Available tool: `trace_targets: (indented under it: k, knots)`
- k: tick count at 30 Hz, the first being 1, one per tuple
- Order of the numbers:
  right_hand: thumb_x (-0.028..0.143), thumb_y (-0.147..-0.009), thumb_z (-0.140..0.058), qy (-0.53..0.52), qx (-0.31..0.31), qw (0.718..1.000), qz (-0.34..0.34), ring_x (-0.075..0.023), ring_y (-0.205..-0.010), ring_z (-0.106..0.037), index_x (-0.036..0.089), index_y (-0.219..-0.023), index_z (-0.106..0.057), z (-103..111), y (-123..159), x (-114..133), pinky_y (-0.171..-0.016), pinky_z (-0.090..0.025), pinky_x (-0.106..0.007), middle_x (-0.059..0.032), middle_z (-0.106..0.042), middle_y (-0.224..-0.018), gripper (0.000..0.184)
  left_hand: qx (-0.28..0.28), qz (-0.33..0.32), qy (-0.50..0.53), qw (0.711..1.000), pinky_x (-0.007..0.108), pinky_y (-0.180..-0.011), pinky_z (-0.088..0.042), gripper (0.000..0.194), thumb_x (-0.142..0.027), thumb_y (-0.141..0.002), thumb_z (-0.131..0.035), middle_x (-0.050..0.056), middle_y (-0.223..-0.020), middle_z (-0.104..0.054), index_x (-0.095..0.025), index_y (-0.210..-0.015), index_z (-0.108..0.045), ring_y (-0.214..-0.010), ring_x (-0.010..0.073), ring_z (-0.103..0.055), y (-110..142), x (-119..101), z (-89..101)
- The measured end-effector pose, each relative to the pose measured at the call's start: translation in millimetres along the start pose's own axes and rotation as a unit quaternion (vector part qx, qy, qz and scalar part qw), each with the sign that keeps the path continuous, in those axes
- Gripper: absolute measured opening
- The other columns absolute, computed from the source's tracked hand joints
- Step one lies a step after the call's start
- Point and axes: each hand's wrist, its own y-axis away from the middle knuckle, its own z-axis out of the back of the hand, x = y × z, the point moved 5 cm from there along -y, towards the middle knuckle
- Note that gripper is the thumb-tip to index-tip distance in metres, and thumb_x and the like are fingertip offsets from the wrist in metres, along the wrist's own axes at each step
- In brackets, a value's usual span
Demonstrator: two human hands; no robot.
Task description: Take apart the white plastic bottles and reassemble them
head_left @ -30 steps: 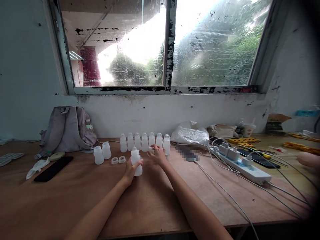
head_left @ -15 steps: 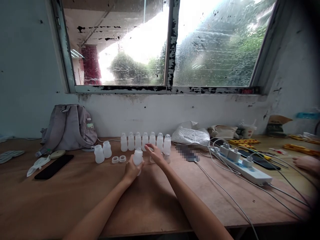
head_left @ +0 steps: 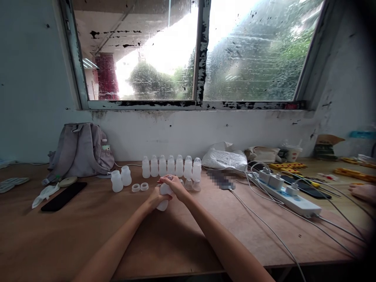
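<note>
A frosted white baby bottle (head_left: 162, 205) leans a little between my hands above the table. My left hand (head_left: 155, 199) is wrapped round its body. Over the bottle's top, my right hand (head_left: 174, 185) is closed, its fingers hiding the teat and collar. Just behind my right hand lie clear dome caps (head_left: 188, 184). Several capped bottles (head_left: 162, 166) stand upright in a row by the wall. To the left are two open bottles (head_left: 116, 181) without tops, and two white collar rings (head_left: 135, 188) lie flat beside them.
At left are a grey backpack (head_left: 79, 150), a black phone (head_left: 64, 196) and a white crumpled item (head_left: 46, 195). A plastic-wrapped package (head_left: 225, 158) sits behind. At right, a power strip (head_left: 289, 199) trails cables across the table; another person's hand (head_left: 362, 192) rests beyond it.
My right hand has moved left from beside the caps onto the bottle's top and closed there. The bottle has tilted in my left hand.
</note>
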Motion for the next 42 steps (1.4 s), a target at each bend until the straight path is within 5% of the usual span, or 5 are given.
trace_targets:
  k: [8,18,24,33,42]
  knots:
    - [0.050,-0.066,-0.062,-0.098,0.175,0.980,-0.015,-0.0220,-0.102,-0.052,0.024,-0.118,-0.049,2.9,7.3,12.5,-0.071,-0.045,-0.029,-0.0088,-0.052,-0.119,0.060,0.156,0.066,0.196,0.966,0.027,-0.049,-0.036,0.027,-0.034,-0.065,-0.045,0.001,-0.055,-0.048,-0.012,-0.079,-0.053,-0.046,0.0121,-0.047,13.5,5.1,-11.1]
    - [0.043,-0.066,-0.065,-0.060,0.004,0.998,0.018,-0.0134,-0.072,-0.054,0.017,-0.083,-0.061,39.0,-11.0,-15.2,-0.062,-0.040,-0.024,-0.0024,-0.060,-0.078,0.031,0.165,0.036,0.262,0.950,0.025,-0.053,-0.038,0.036,-0.037,-0.068,-0.053,-0.001,-0.058,-0.050,-0.014,-0.095,-0.052,-0.050,0.0116,-0.050,12.9,-6.5,8.6]
    - [0.046,-0.065,-0.065,-0.099,-0.003,0.995,0.021,-0.0077,-0.047,-0.044,0.016,-0.066,-0.057,35.3,-13.2,-9.1,-0.047,-0.033,-0.022,0.0036,-0.051,-0.056,0.030,0.157,0.089,0.223,0.958,0.025,-0.045,-0.039,0.056,-0.058,-0.077,-0.040,0.005,-0.068,-0.057,-0.012,-0.107,-0.050,-0.049,0.0151,-0.055,6.3,10.3,4.7]
    - [0.041,-0.061,-0.068,-0.160,-0.028,0.987,0.008,-0.0123,-0.061,-0.052,0.016,-0.089,-0.065,46.3,-16.5,-10.6,-0.058,-0.039,-0.026,-0.0011,-0.058,-0.067,0.038,0.076,0.048,0.125,0.988,0.027,-0.046,-0.044,0.060,-0.063,-0.076,-0.033,0.006,-0.069,-0.058,-0.011,-0.095,-0.054,-0.050,0.0150,-0.056,4.7,7.0,12.4]
    - [0.040,-0.059,-0.068,-0.181,-0.119,0.976,0.014,-0.0107,-0.060,-0.051,0.016,-0.090,-0.065,68.9,-22.8,-31.6,-0.056,-0.038,-0.024,-0.0007,-0.058,-0.068,0.039,-0.103,-0.145,-0.103,0.979,0.028,-0.073,-0.046,0.056,-0.037,-0.061,-0.070,0.006,-0.097,-0.055,-0.019,-0.106,-0.043,-0.084,0.0180,-0.058,-6.6,0.6,44.4]
